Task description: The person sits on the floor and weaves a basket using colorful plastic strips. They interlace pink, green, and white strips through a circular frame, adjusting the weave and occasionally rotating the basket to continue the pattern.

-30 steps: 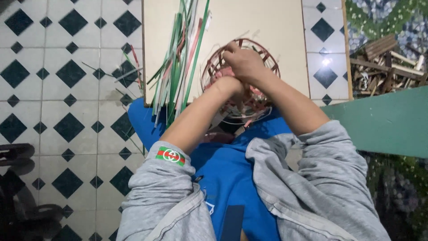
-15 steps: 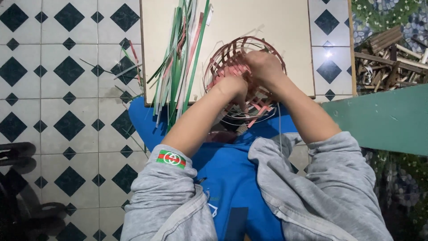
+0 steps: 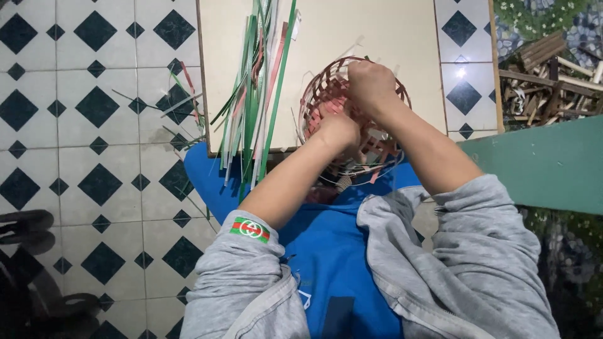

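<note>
A small round basket [image 3: 326, 88] woven from red-brown strips rests at the near edge of a pale board [image 3: 352, 31], partly over my lap. My left hand [image 3: 338, 129] is closed on the basket's near rim. My right hand [image 3: 370, 81] is curled over the far rim, fingers pinching the weave. Loose white strips [image 3: 367, 169] trail from the basket's underside toward my blue clothing. Both hands hide much of the basket's inside.
A bundle of long green, white and red strips [image 3: 257, 94] lies on the board left of the basket. A few strips [image 3: 182, 100] lie scattered on the tiled floor. A pile of wood scraps [image 3: 546, 75] sits at the right, behind a green ledge [image 3: 540, 163]. Dark shoes [image 3: 25, 226] sit at the lower left.
My right hand has moved from the basket's near side up to its far rim. My left hand stays on the near rim. The basket has turned slightly.
</note>
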